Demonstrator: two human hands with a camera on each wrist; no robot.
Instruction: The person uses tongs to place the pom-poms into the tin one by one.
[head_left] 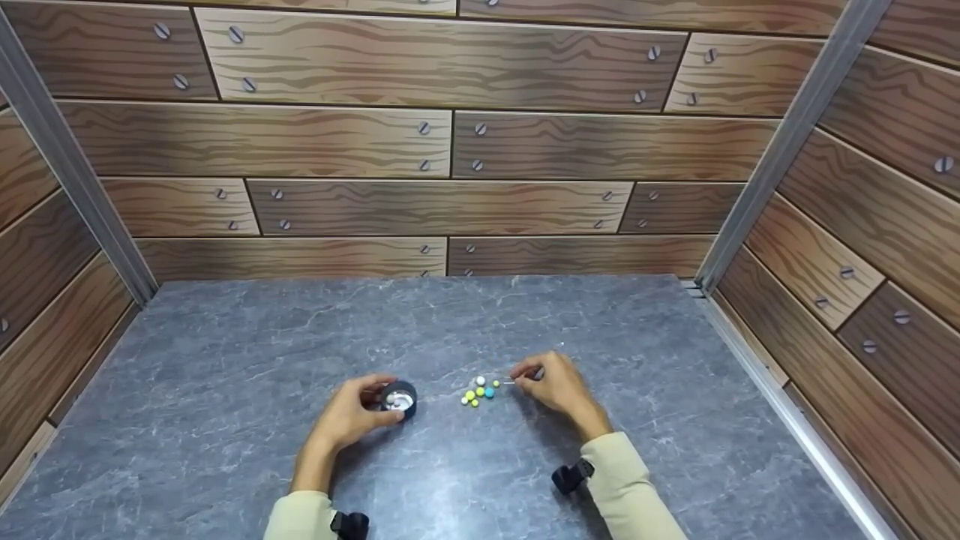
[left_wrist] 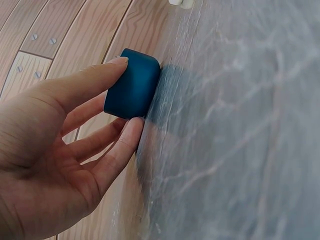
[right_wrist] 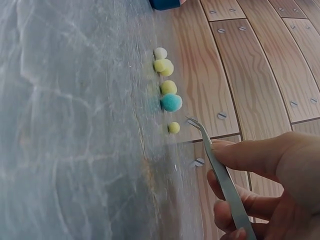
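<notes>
Gripping the small dark blue cup (head_left: 398, 398) between thumb and fingers, our left hand (head_left: 351, 415) kept it tipped on the grey marble-patterned surface (head_left: 225, 390), mouth turned toward 3 o'clock. Our right hand (head_left: 553, 387) pinched metal tweezers (right_wrist: 222, 176), tips pointed toward 9 o'clock and just beside the nearest pompom.

Pompoms (head_left: 478, 392): a loose cluster between the two hands, roughly at 3 o'clock from the cup and near it. The right wrist view showed one white, several yellow-green, one teal (right_wrist: 171, 102), and a small yellow one (right_wrist: 173, 127) closest to the tweezer tips. All rested on the surface; none was held.

Risks, as we judged them:
- Pompoms looked light and round; a glancing touch from the tips would likely roll one away or scatter the cluster.
- Too firm a squeeze could let a soft ball spring out sideways.
- The cup sat tilted under a light hold; a slip would let it roll or spill whatever it held.

Cup contents: the head view showed something pale inside the mouth, but we could not tell whether it was pompoms or a reflection. The left wrist view showed only the outer wall.
</notes>
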